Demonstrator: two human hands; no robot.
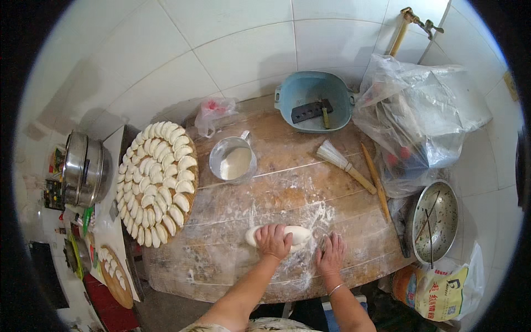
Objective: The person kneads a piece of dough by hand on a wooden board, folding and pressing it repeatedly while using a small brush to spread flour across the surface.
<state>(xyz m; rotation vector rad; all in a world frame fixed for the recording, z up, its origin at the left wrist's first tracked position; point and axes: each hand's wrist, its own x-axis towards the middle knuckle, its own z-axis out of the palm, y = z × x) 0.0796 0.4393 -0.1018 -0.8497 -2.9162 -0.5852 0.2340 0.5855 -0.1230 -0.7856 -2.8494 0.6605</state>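
**Dough under hand, floured worktop**

Item: one piece of white dough (300, 237), lying at the near middle of the wooden worktop (221, 271).

Left hand (273, 241): laid over the dough, grip closed around its top, an end showing at either side.

Right hand (331, 254): palm down on the wood just beside it, apart from the dough; I cannot tell whether its grip covers anything.

Beyond: jug (220, 148) with pale contents; brush (347, 166); wooden pin (376, 182); many dumplings (182, 202) set close together, left.

Hazards, in my judgement: patchy flour (318, 217) could let the dough stick and tear; one-sided pressure could thin it unevenly; a sweeping arm could tip the jug; crowded dumplings could cling together.
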